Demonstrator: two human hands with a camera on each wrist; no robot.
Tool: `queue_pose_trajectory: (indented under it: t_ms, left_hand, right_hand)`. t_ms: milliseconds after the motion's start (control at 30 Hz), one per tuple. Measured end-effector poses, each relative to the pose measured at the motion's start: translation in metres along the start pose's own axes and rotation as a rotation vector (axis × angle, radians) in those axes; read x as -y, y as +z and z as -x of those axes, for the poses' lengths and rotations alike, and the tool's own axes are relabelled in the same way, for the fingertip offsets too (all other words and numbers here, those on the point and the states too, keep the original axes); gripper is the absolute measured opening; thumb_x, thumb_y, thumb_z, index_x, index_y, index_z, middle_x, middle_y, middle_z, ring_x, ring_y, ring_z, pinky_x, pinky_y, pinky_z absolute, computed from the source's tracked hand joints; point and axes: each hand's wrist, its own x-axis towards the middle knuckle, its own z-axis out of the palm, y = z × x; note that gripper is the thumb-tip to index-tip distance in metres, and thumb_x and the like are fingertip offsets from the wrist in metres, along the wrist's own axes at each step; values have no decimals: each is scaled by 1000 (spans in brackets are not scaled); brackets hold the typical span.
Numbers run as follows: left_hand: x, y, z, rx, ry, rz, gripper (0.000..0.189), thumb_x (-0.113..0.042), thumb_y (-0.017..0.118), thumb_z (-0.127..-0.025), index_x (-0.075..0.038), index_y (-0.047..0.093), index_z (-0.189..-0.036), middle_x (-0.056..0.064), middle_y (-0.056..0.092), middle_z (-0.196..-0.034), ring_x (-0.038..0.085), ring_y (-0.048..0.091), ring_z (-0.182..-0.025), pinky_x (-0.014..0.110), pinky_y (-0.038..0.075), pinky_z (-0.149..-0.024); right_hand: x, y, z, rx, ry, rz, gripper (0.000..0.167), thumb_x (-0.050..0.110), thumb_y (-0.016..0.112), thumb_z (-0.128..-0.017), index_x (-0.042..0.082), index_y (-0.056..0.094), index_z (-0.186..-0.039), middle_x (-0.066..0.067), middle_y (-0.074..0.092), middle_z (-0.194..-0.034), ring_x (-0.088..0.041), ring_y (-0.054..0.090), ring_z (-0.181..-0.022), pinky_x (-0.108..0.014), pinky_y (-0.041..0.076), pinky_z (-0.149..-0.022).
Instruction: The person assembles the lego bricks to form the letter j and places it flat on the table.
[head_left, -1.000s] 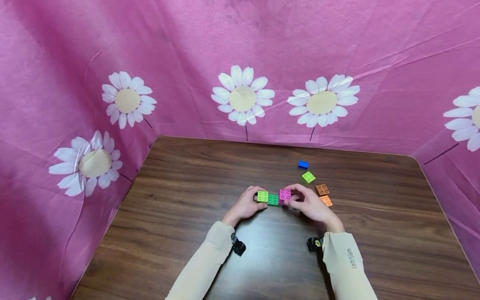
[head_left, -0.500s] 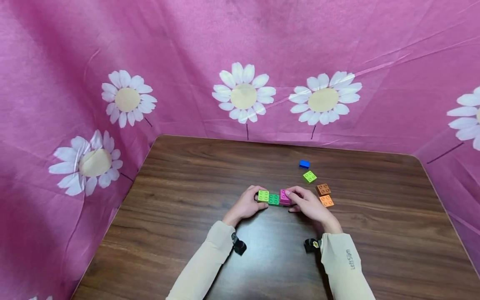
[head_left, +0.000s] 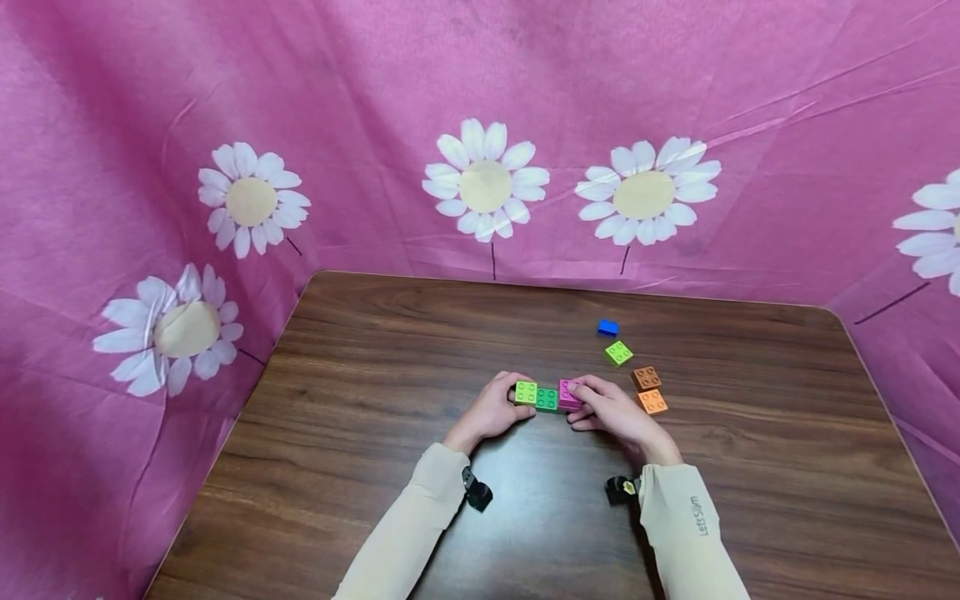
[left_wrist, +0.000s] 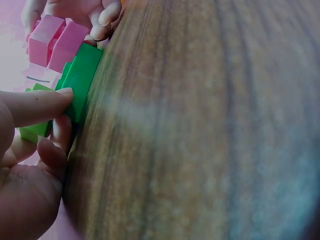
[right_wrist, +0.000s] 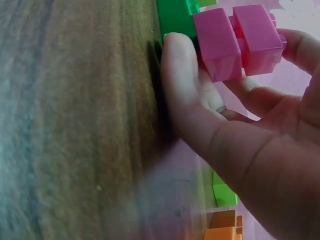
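- Left hand [head_left: 491, 407]: gripping the left end of the joined bricks, thumb along the near side of the green brick.
- Light green brick [head_left: 526, 392]: mounted on the left end of the green brick.
- Green brick [head_left: 547, 400]: base of the build, held between both hands at the middle of the table [head_left: 322, 350]; cannot tell whether it touches the surface.
- Lower pink brick [right_wrist: 218, 42]: on the right end of the base.
- Upper pink brick [right_wrist: 257, 40]: above the lower one, gap visible between.
- Right hand [head_left: 618, 414]: fingers curled round the pink pair, one fingertip on top, thumb against the base.
- Loose, beyond it: blue brick [head_left: 608, 328], lime brick [head_left: 618, 353], brown brick [head_left: 647, 378], orange brick [head_left: 652, 402] just beside brown.
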Motion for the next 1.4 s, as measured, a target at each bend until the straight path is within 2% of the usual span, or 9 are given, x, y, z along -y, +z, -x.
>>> queue_pose_trajectory:
  t_ms: [133, 500, 1067, 1400]
  left_hand:
    - [0, 0, -1, 1, 4, -3, 39, -13, 78, -79, -11, 65, -115, 7, 59, -108, 14, 54, -91, 32, 44, -86]
    - [1, 0, -1, -3, 11, -9, 39, -12, 78, -79, -11, 64, -116, 7, 59, -110, 15, 54, -93, 33, 44, -87]
    - [1, 1, -1, -6, 4, -16, 39, -11, 77, -79, -11, 64, -116, 7, 59, -110, 16, 54, -94, 35, 44, -89]
    - [-3, 1, -4, -12, 4, -19, 39, -12, 77, -80, -10, 64, -116, 8, 59, -112, 17, 55, -96, 35, 44, -89]
  right_hand:
    - [-1, 1, 0, -5, 3, -30, 40, 21, 40, -103, -8, 42, -130, -16, 57, -106, -17, 65, -84, -31, 57, -78]
    - [-3, 3, -1, -7, -53, -57, 43, 16, 40, -102, -15, 38, -131, -12, 59, -97, -13, 64, -78, -28, 56, -76]
    - [-5, 1, -2, -28, -88, -4, 39, 15, 45, -101, -15, 44, -127, -11, 60, -94, -11, 63, -77, -27, 56, -73]
    - [-5, -4, -6, -91, -127, 116, 33, 16, 48, -100, -10, 53, -120, -20, 63, -97, -15, 66, -76, -28, 57, -71]
